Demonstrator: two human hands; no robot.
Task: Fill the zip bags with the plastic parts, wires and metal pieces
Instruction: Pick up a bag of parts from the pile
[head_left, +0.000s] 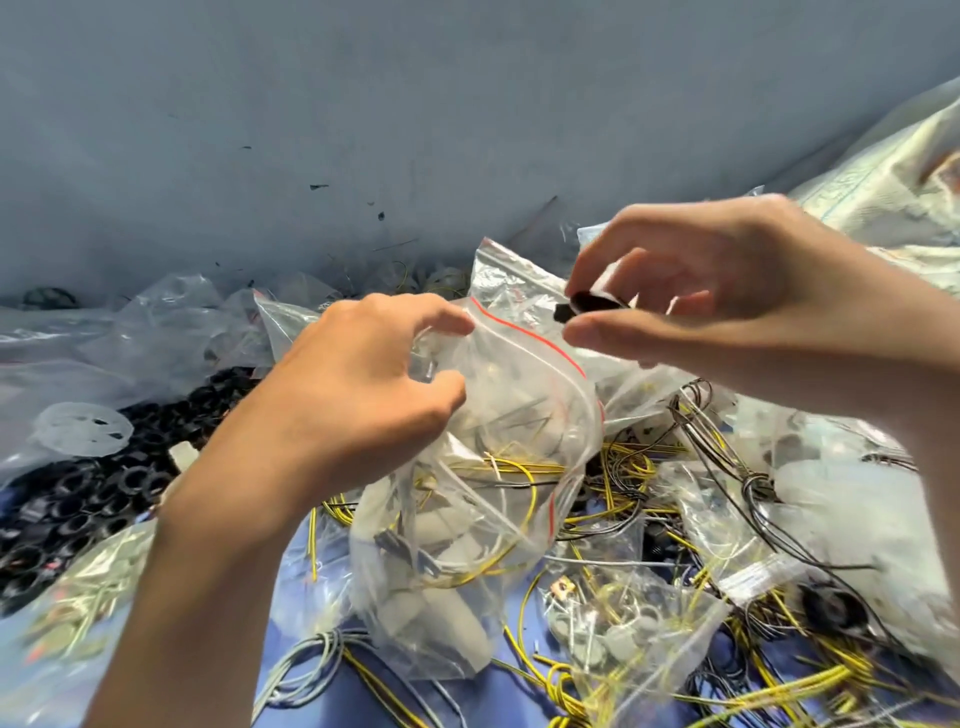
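A clear zip bag (498, 467) with a red seal line hangs open in the middle, holding yellow wires, grey-white plastic parts and thin metal pieces. My left hand (358, 384) grips the bag's left side near its mouth. My right hand (722, 296) pinches a small black plastic part (587, 306) between thumb and fingers, just right of and above the bag's mouth.
Black plastic rings (93, 499) lie heaped at the left. Loose yellow and black wires (649, 478) and other filled zip bags (618, 618) cover the blue surface. A white sack (893, 171) is at the right, a grey wall (363, 130) behind.
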